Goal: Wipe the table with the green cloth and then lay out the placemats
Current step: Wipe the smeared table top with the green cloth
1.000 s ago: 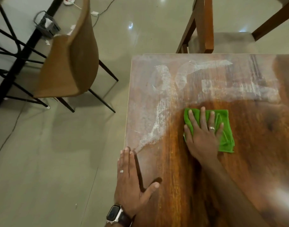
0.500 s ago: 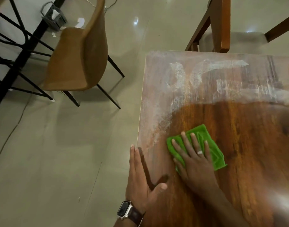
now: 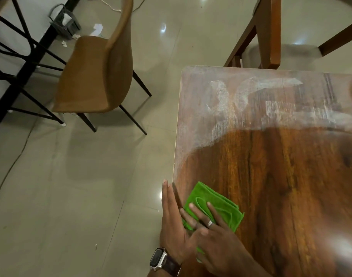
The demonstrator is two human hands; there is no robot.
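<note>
Right hand [image 3: 217, 242] presses green cloth [image 3: 213, 204] flat on table [image 3: 271, 166].

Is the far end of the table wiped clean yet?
No, whitish smears cover the table's far end, while the right hand presses the green cloth near the left edge.

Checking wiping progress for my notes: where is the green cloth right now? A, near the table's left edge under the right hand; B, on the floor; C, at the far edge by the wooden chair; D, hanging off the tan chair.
A: the green cloth lies flat under the right hand beside the table edge.
</note>
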